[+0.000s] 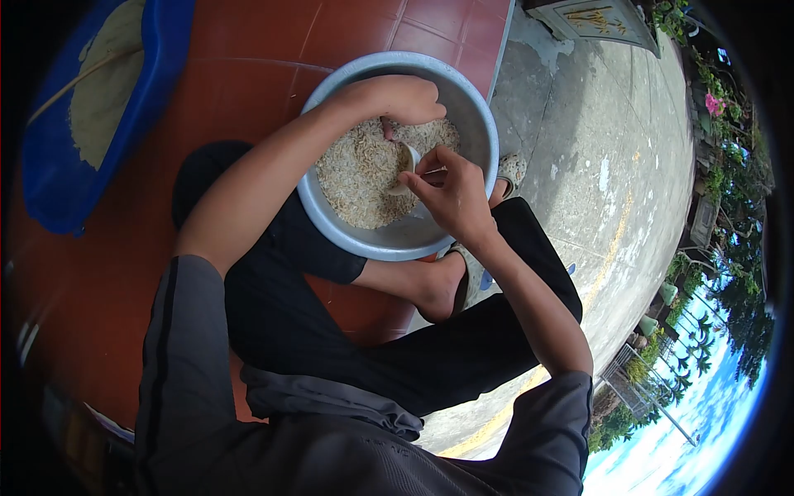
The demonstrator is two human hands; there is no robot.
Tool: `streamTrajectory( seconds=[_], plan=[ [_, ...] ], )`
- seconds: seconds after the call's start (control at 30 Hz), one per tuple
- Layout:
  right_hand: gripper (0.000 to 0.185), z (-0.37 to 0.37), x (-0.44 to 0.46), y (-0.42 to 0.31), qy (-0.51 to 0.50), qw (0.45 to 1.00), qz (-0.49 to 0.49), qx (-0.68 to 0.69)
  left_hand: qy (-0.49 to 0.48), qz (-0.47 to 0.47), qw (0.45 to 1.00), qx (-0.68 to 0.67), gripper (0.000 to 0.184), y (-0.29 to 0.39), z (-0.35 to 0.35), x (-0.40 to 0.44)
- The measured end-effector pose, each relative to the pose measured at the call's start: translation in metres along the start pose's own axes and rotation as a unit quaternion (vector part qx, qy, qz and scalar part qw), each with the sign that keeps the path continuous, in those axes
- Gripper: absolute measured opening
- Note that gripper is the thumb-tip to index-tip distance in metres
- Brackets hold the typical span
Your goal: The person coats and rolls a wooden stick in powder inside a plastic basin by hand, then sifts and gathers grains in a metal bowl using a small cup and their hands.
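A round metal basin [481,136] stands by my legs, with a pale, flaky, grain-like material [356,178] in it. My left hand [407,101] is over the far part of the basin, its fingers bent down towards the material; what they hold, if anything, is hidden. At the basin's right side my right hand [451,183] pinches the rim of a small whitish cup [411,157], which is tilted at the material. A small reddish thing [387,129] shows just below my left hand.
At the upper left a blue tray [41,169] holds beige powder [103,91] and a thin stick [83,76]. My bent legs and sandalled feet are close around the basin. Red tiles [248,91] meet grey concrete [571,165] at a step edge. Plants stand far right.
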State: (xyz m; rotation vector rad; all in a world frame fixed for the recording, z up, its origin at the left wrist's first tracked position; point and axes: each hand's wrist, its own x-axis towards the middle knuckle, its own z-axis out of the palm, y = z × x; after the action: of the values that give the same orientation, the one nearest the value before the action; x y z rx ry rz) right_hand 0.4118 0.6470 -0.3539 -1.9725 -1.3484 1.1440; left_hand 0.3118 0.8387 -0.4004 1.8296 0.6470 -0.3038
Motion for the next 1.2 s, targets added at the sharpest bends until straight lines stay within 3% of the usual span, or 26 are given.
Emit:
streamTrajectory(
  seconds=[0.13, 0.23, 0.63, 1.03, 1.2],
  plan=[
    [0.024, 0.002, -0.002, -0.004, -0.002, 1.000, 0.015, 0.005, 0.018, 0.006, 1.000, 0.021, 0.051, 0.000, 0.005, 0.003],
    [0.025, 0.009, -0.004, -0.004, -0.020, 0.999, -0.040, -0.022, 0.042, 0.052, 0.995, 0.075, 0.049, -0.002, 0.005, 0.002],
    [0.025, 0.022, -0.001, -0.022, -0.039, 0.993, -0.091, -0.060, 0.018, 0.017, 0.999, 0.048, 0.048, 0.002, 0.000, -0.006],
    [0.032, 0.030, 0.000, -0.018, -0.065, 0.996, 0.017, 0.054, 0.008, 0.010, 1.000, 0.024, 0.047, 0.005, -0.003, -0.012],
    [0.032, 0.025, 0.000, -0.017, -0.067, 0.996, 0.051, 0.017, 0.007, 0.019, 1.000, 0.012, 0.046, 0.003, -0.002, -0.012]
  ],
)
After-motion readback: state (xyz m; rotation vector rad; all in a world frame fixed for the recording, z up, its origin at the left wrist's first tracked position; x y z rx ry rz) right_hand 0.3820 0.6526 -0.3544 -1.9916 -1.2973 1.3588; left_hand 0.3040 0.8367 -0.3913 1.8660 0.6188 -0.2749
